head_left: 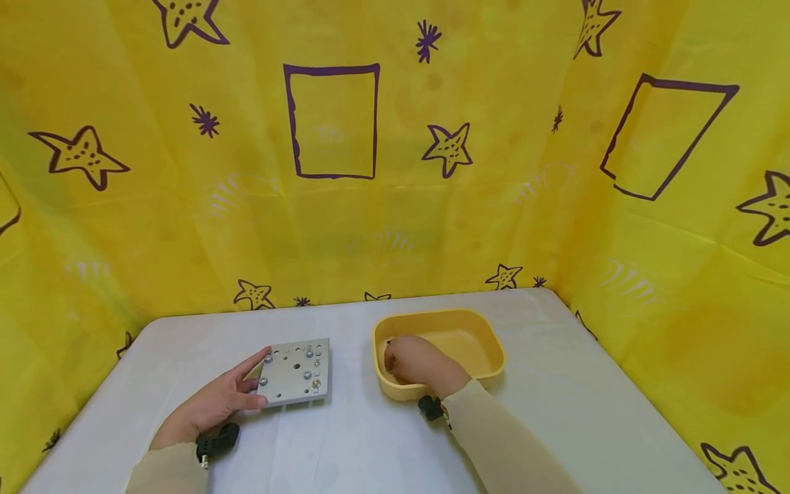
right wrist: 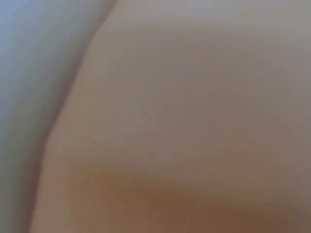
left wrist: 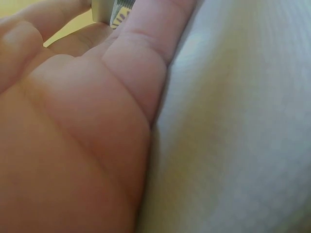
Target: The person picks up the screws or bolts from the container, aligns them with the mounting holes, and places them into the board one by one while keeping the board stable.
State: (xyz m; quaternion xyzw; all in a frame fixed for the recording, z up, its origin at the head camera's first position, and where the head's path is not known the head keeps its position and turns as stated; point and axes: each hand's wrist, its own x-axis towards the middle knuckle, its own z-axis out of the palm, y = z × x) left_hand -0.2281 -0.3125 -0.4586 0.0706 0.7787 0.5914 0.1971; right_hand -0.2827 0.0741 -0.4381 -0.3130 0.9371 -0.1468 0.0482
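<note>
A square, silver-grey metal plate (head_left: 297,374) with several holes and several screws in its face is at the left of the table. My left hand (head_left: 223,396) grips its left edge, thumb at the near corner and fingers along the far side. In the left wrist view the palm (left wrist: 92,111) fills much of the picture, with a sliver of the plate at the top. My right hand (head_left: 424,363) reaches down into a yellow plastic bin (head_left: 472,343), fingers bent toward its left wall. Small dark bits show by those fingertips; whether they are pinched is hidden. The right wrist view is only blurred skin.
The white table (head_left: 352,439) carries the plate and, to its right, the bin. A yellow curtain (head_left: 395,226) printed with stars and frames stands behind the table and along both sides. Black wrist cameras are strapped to the left (head_left: 217,442) and right wrists.
</note>
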